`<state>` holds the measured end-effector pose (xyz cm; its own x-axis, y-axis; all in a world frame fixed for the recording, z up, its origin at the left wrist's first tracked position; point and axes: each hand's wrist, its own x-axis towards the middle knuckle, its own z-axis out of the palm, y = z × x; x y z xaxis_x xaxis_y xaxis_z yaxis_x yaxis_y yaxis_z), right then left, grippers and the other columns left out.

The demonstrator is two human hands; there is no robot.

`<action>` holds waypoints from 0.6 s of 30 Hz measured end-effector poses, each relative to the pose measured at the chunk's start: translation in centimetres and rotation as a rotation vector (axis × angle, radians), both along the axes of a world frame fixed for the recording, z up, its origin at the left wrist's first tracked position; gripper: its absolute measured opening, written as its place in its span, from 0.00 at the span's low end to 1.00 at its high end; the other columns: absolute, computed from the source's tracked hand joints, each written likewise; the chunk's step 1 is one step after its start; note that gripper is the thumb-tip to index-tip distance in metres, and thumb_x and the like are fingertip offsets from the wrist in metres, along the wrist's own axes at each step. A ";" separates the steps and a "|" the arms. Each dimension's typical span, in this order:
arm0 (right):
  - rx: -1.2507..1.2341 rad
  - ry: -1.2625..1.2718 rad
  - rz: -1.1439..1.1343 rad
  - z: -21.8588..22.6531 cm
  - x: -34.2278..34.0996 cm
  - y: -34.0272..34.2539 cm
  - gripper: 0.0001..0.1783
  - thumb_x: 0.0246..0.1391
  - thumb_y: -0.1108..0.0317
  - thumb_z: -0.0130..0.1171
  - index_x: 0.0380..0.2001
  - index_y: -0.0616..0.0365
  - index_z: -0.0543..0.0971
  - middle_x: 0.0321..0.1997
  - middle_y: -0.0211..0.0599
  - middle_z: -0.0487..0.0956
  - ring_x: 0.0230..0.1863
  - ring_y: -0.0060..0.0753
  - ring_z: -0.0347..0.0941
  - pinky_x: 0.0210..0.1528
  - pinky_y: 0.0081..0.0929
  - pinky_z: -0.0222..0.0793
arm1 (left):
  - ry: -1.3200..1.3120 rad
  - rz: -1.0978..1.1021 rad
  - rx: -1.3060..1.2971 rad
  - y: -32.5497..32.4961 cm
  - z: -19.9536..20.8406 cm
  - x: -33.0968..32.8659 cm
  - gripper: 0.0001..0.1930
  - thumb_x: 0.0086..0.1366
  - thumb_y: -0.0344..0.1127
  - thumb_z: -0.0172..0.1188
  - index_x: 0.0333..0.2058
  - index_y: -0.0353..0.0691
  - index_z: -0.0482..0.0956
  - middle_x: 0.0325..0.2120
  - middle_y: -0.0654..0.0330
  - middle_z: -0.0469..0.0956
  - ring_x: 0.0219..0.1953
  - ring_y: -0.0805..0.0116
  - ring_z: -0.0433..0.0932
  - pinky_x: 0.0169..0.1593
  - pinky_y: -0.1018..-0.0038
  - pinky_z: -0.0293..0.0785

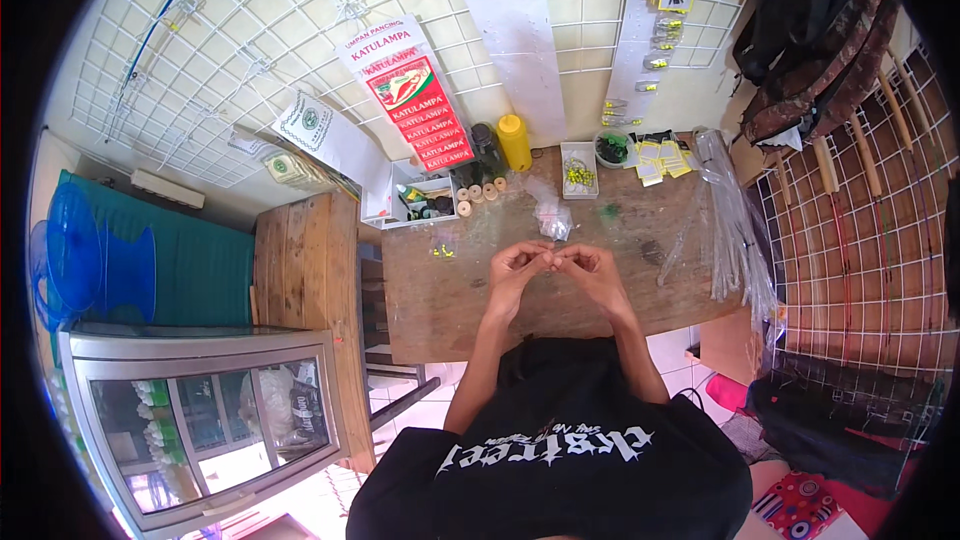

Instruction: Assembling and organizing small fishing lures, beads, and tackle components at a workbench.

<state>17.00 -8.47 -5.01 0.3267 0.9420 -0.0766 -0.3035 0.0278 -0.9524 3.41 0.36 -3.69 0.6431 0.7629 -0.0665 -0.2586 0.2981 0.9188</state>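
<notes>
My left hand (517, 268) and my right hand (592, 272) meet above the wooden table (440, 310), fingertips pinched together. Whatever they hold between them is too small or hidden to make out. Just beyond the fingertips lies a crumpled clear plastic bag (552, 220). To the left, a few small yellow-green pieces (442, 252) lie loose on the tabletop. Behind the bag stands a white tray (579, 190) with many similar small yellow-green pieces in it.
Along the table's back are a compartment box (376, 212), several wooden spools (476, 194), a yellow bottle (514, 143), a green-filled tub (612, 148) and small yellow-and-white packets (660, 160). Long clear plastic sleeves (722, 230) hang over the right side. A glass-doored cabinet (205, 430) stands at the left.
</notes>
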 end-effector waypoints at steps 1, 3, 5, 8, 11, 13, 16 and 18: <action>0.013 -0.021 0.009 0.0 0.0 0.1 0.07 0.53 0.70 0.60 0.34 0.62 0.79 0.31 0.27 0.80 0.31 0.13 0.71 0.33 0.14 0.64 | 0.004 0.003 0.000 0.0 0.3 -0.1 0.06 0.58 0.27 0.62 0.34 0.32 0.78 0.38 0.55 0.77 0.37 0.72 0.76 0.42 0.76 0.73; -0.013 -0.063 0.014 -0.1 -0.2 0.0 0.07 0.52 0.70 0.60 0.34 0.62 0.79 0.31 0.28 0.80 0.31 0.14 0.72 0.34 0.14 0.64 | 0.071 0.009 -0.053 0.0 0.7 -0.2 0.03 0.58 0.27 0.61 0.32 0.36 0.78 0.34 0.57 0.79 0.38 0.74 0.76 0.43 0.77 0.71; -0.037 -0.106 0.022 0.3 -0.4 -0.2 0.07 0.51 0.71 0.61 0.33 0.62 0.80 0.31 0.29 0.80 0.32 0.15 0.72 0.35 0.15 0.65 | 0.089 0.032 -0.029 0.0 0.4 -0.6 0.05 0.59 0.27 0.61 0.33 0.34 0.77 0.32 0.59 0.79 0.37 0.74 0.76 0.43 0.78 0.71; -0.022 -0.258 0.018 1.0 -0.8 -0.3 0.08 0.49 0.71 0.62 0.32 0.63 0.80 0.31 0.31 0.81 0.32 0.17 0.74 0.37 0.18 0.67 | 0.114 0.058 -0.003 -0.1 0.3 -1.0 0.06 0.59 0.28 0.61 0.35 0.33 0.77 0.31 0.59 0.79 0.36 0.75 0.76 0.42 0.79 0.71; -0.077 -0.312 0.006 1.6 -1.3 -0.4 0.08 0.49 0.72 0.62 0.32 0.65 0.80 0.30 0.33 0.81 0.33 0.20 0.75 0.39 0.21 0.68 | 0.146 0.071 0.002 -0.3 0.5 -1.1 0.07 0.60 0.27 0.60 0.37 0.33 0.77 0.32 0.59 0.79 0.36 0.75 0.76 0.42 0.79 0.71; -0.055 -0.300 -0.005 1.6 -1.4 -0.3 0.08 0.49 0.72 0.61 0.32 0.65 0.79 0.30 0.35 0.81 0.32 0.21 0.76 0.39 0.22 0.68 | 0.171 0.078 0.005 -0.4 0.5 -1.2 0.08 0.59 0.27 0.60 0.37 0.33 0.77 0.33 0.59 0.79 0.36 0.76 0.76 0.42 0.80 0.71; -0.049 -0.461 -0.026 1.9 -1.6 -0.4 0.08 0.49 0.72 0.61 0.32 0.64 0.79 0.29 0.36 0.81 0.32 0.23 0.76 0.38 0.22 0.69 | 0.123 0.138 -0.001 -0.6 0.8 -1.0 0.09 0.59 0.26 0.61 0.39 0.33 0.77 0.31 0.60 0.80 0.35 0.76 0.77 0.41 0.80 0.71; -0.047 -0.471 -0.036 1.8 -1.6 -0.5 0.07 0.49 0.71 0.61 0.31 0.64 0.80 0.29 0.36 0.82 0.32 0.23 0.76 0.37 0.23 0.69 | 0.120 0.175 -0.039 -0.6 1.4 -0.9 0.12 0.56 0.23 0.62 0.41 0.33 0.76 0.31 0.59 0.80 0.34 0.76 0.77 0.41 0.80 0.71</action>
